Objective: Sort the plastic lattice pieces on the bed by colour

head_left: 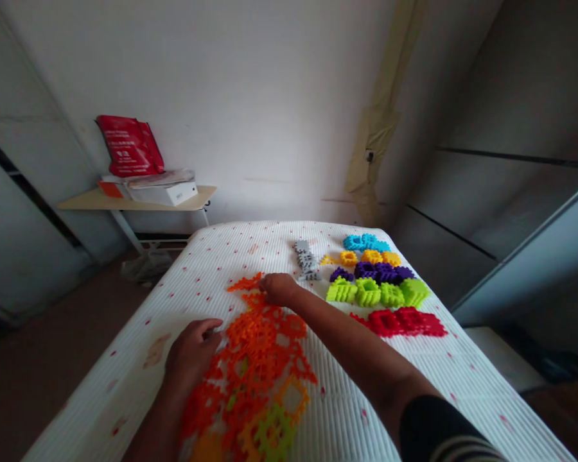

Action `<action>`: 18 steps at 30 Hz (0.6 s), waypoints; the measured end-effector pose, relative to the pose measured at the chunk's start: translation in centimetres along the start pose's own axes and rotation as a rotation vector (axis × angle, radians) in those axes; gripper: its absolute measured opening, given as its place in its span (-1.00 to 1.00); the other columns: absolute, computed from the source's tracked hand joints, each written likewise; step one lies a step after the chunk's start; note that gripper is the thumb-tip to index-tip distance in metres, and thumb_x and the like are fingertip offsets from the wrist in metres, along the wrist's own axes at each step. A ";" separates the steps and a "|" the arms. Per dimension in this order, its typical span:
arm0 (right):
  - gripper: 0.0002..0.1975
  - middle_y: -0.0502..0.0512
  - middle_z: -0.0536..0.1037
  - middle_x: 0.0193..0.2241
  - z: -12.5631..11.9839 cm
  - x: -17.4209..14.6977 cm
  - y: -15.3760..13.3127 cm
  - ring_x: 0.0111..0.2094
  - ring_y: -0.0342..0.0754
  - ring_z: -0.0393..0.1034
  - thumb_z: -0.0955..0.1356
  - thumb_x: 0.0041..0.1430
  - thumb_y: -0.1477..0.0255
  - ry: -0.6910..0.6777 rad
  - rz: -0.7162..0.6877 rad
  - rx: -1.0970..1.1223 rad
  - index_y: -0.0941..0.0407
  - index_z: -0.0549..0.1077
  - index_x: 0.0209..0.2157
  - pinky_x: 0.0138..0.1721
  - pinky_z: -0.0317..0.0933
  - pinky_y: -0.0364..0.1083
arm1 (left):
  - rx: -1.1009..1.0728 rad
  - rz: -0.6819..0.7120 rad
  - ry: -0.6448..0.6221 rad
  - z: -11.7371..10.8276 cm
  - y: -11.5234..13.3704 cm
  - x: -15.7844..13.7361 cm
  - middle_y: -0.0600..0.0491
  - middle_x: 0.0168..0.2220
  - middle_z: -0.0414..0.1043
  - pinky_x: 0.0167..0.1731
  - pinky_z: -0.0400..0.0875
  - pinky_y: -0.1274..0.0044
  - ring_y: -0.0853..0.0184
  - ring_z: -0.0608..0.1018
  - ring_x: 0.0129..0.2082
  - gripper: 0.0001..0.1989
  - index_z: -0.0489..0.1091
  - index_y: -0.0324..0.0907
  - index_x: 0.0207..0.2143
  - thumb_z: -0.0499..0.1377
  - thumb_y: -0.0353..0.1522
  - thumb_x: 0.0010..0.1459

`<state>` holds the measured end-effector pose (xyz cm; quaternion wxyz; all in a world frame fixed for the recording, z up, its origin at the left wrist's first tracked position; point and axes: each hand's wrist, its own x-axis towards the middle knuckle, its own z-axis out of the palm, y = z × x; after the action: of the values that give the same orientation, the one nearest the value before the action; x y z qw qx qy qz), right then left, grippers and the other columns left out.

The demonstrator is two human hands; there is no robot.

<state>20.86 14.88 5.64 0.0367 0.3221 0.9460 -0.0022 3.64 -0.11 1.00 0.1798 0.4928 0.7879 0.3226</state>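
Note:
A loose pile of flat orange interlocking toy pieces (257, 340) spreads over the middle of the bed, with yellow and lime pieces (274, 430) at its near end. At the far end of the pile, my right hand (278, 289) is closed at the edge of an orange piece (243, 283); its fingertips are partly hidden. My left hand (195, 350) is beside the pile's left edge, thumb and fingers apart, with nothing visible in it. Beyond my right hand lies a row of grey pieces (306, 260).
Built-up blocks stand in colour rows at the bed's right: blue (366, 242), yellow (372, 256), purple (383, 273), lime (367, 292) and red (404, 322). A small table (197, 199) at the back left bears a white box (161, 192) and a red bag (130, 147).

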 end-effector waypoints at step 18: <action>-0.71 0.05 0.51 -0.18 -4.7 -6.4 11.4 -0.21 -0.08 0.39 0.29 0.04 0.45 0.150 0.414 0.025 0.04 0.44 -0.15 -0.25 0.20 -0.19 | -0.087 -0.025 0.048 -0.4 0.9 -0.5 0.07 -0.50 0.46 -0.48 0.32 0.52 0.26 0.51 -0.45 -0.73 0.47 -0.10 -0.37 0.12 -0.24 -0.15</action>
<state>32.58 20.15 10.98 -0.0382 0.5092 0.8596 0.0176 4.20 -0.40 1.92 0.1862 0.4669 0.7832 0.3660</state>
